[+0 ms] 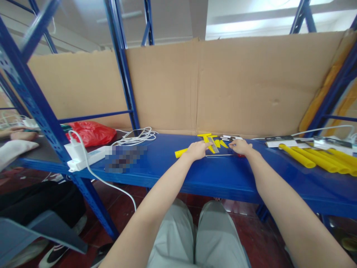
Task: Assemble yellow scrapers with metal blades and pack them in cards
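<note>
A wide blue table [164, 167] runs across the middle from 9 to 3 o'clock. Behind it, tall sheets of brown cardboard [251, 85] stand like a wall, a vertical seam near 12 o'clock. Blue metal posts frame the place: one [30, 89] slanting between 9 and 10 o'clock, another [123, 70] between 10 and 11, a third [331, 96] between 2 and 3. Above, at 12 o'clock, is a pale ceiling [173, 18], with a bright strip of light [251, 31] between 1 and 2. Dark red floor [259, 242] shows at 5 o'clock, and a grey chair [55, 227] at 8.
</note>
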Demonstrator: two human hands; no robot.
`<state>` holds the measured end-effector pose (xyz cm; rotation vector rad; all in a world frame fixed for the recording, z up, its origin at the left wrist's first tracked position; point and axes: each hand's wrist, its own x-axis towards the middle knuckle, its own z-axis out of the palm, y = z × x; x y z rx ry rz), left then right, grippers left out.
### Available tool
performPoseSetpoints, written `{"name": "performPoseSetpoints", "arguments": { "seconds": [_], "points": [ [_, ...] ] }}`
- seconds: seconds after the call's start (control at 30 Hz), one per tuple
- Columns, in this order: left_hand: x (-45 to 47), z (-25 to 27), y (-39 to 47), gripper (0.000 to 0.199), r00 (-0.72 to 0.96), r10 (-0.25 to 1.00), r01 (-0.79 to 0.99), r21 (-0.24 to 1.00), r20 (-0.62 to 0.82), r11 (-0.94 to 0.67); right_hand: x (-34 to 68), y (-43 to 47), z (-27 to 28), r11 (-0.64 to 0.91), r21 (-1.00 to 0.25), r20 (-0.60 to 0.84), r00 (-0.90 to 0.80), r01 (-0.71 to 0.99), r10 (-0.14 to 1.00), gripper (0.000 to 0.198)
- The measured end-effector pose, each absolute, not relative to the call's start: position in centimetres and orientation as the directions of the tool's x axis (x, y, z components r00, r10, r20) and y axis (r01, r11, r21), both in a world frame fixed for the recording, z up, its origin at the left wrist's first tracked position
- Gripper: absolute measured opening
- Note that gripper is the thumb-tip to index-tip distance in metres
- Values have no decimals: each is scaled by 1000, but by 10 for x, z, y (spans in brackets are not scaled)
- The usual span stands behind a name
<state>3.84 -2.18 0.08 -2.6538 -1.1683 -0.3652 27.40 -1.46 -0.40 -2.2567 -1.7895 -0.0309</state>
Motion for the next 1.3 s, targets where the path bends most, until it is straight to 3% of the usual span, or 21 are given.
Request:
{"name": "performPoseSetpoints", "arguments": {
  "seconds": [0.2, 0.87, 1.13, 1.3],
  "points": [
    [38, 0, -19, 43, 660, 680, 735, -82, 319, -674, 261, -14, -5, -147, -96, 154, 161, 984, 975, 36],
    [38, -1, -16, 42, 673, 665, 718, -66, 324, -693, 247, -22, 4, -245, -3, 119, 243, 970, 963, 33],
    [38, -2, -15, 42, 673, 666, 718, -69, 321, -692, 240, -25, 6, -140, 176, 144, 115, 974, 983, 38],
    [38, -2, -14, 42, 675, 669, 717, -65, 310, -694, 241, -26, 8, -109, 198, 138, 82, 974, 987, 38]
  ]
}}
